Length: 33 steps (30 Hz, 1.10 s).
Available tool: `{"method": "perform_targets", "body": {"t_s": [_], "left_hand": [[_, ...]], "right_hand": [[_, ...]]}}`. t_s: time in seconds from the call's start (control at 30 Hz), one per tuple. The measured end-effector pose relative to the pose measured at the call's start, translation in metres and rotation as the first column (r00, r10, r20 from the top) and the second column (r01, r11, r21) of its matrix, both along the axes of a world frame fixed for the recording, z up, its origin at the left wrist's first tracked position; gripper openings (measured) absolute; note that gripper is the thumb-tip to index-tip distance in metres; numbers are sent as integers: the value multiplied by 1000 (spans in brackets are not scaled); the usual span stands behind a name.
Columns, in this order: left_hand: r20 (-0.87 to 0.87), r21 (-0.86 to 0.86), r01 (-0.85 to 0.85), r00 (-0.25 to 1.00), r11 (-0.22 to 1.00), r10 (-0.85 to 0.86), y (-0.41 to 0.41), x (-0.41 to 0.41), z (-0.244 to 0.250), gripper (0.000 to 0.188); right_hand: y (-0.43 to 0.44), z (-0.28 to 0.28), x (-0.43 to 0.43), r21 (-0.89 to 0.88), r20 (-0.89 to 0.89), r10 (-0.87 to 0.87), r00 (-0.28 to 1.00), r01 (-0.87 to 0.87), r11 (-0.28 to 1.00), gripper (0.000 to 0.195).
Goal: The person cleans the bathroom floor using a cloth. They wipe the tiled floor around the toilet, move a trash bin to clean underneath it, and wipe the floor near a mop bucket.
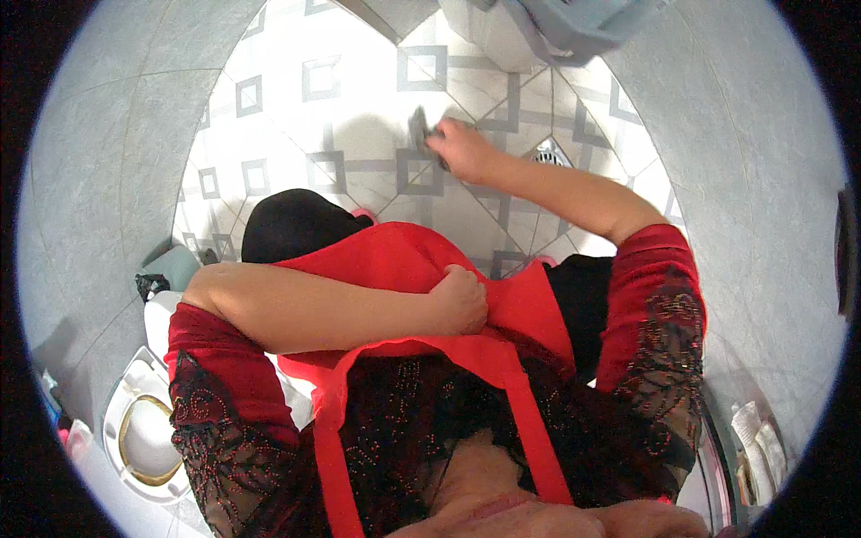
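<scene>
My right hand [464, 151] is closed around a small dark-grey hand tool [420, 128], perhaps a brush. The tool is blurred and partly covered by my fingers, low over the patterned tile floor [370, 144]. My left hand [461, 302] is curled into a fist at my lap, on gathered cloth of the red apron [397, 252]. Its fingertips are hidden. A metal floor drain [551, 153] lies beside my right forearm.
Grey tiled walls curve along both sides. A toilet with a raised lid or seat [138, 430] stands at left, near a grey-green bin [176, 265]. A grey-blue plastic basin [572, 40] is at top right. White cloths or packets [760, 447] are at lower right.
</scene>
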<state>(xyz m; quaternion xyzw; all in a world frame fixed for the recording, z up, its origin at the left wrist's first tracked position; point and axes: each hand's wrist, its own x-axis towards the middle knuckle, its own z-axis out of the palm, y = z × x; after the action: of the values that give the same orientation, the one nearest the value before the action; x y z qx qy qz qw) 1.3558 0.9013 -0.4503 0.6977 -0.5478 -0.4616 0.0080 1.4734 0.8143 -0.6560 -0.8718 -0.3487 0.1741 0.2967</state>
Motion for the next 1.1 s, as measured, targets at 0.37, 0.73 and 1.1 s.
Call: {"method": "perform_targets", "body": {"t_s": [0.37, 0.73, 1.1], "left_hand": [[-153, -132, -8, 988, 991, -13, 22, 39, 12, 25], [-36, -216, 49, 998, 975, -58, 37, 28, 10, 33], [113, -178, 54, 993, 983, -34, 48, 32, 18, 34]], "right_hand": [[-58, -17, -65, -228, -48, 495, 867, -492, 840, 24], [35, -14, 66, -51, 202, -232, 951, 247, 968, 26], [23, -38, 49, -172, 247, -55, 967, 99, 980, 48]]}}
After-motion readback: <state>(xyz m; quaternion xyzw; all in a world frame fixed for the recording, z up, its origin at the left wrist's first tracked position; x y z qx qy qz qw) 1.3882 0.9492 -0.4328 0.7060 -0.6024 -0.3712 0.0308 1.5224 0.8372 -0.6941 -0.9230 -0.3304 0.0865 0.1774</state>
